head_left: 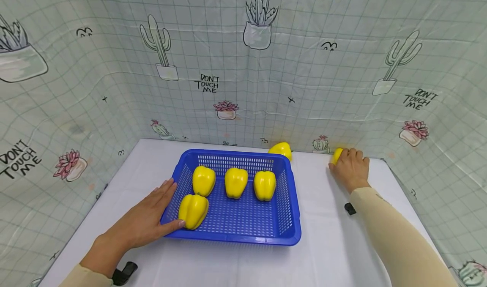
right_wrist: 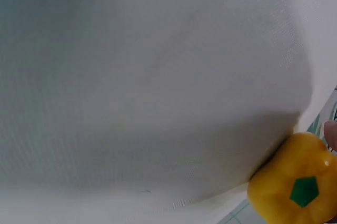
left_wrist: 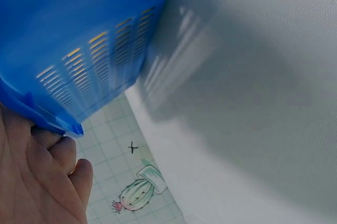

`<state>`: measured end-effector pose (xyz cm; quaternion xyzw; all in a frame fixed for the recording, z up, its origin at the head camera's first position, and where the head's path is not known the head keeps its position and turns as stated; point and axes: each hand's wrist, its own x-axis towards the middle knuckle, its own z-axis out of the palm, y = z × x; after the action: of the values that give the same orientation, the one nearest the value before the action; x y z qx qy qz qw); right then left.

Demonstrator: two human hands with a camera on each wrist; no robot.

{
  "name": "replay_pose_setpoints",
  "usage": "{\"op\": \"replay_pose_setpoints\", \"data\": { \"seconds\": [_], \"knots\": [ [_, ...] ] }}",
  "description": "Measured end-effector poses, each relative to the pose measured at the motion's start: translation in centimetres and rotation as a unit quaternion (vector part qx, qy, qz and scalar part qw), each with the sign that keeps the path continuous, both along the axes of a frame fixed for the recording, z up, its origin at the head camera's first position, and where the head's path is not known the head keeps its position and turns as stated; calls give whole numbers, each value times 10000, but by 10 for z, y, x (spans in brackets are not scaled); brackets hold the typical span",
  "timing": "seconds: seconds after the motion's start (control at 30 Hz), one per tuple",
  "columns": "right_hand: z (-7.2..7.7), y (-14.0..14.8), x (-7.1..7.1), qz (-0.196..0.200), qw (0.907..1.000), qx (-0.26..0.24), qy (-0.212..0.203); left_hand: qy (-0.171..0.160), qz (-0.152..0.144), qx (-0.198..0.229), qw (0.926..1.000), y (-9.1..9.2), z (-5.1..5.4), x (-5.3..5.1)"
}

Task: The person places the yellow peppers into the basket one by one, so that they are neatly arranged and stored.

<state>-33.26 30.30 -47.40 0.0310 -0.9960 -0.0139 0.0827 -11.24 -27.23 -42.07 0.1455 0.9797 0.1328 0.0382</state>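
- The yellow pepper point(head_left: 337, 155) under the right hand point(head_left: 351, 168) was smooth, glossy and lobed, with a green five-sided patch on one end; it sat at the far right of the white surface point(head_left: 327, 236), beside the backdrop point(head_left: 304, 67).
- The right hand had its fingers curled over that pepper, gripping it.
- The left hand point(head_left: 152, 211) lay with fingers extended on the left rim of the basket point(head_left: 236, 237), grasping no pepper.
- The basket was blue plastic, rectangular, round-cornered, with slotted walls.
- Four shiny, blocky peppers point(head_left: 236, 182) lay inside; another pepper point(head_left: 280, 149) lay behind it.
- The backdrop was creased sheeting, grid-lined and cactus-printed.
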Motion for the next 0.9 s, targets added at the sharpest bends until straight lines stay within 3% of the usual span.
{"op": "replay_pose_setpoints", "data": {
  "seconds": [0.33,0.6,0.9],
  "knots": [
    [3,5,1,136,9998,54,128,-16,9,-25,10000,1,0,0],
    [3,7,3,439,9976,499,169,86,-67,-7,9999,1,2,0],
    [1,4,-1,401,9987,-139,264,16,-28,-20,10000,1,0,-1]
  ]
}}
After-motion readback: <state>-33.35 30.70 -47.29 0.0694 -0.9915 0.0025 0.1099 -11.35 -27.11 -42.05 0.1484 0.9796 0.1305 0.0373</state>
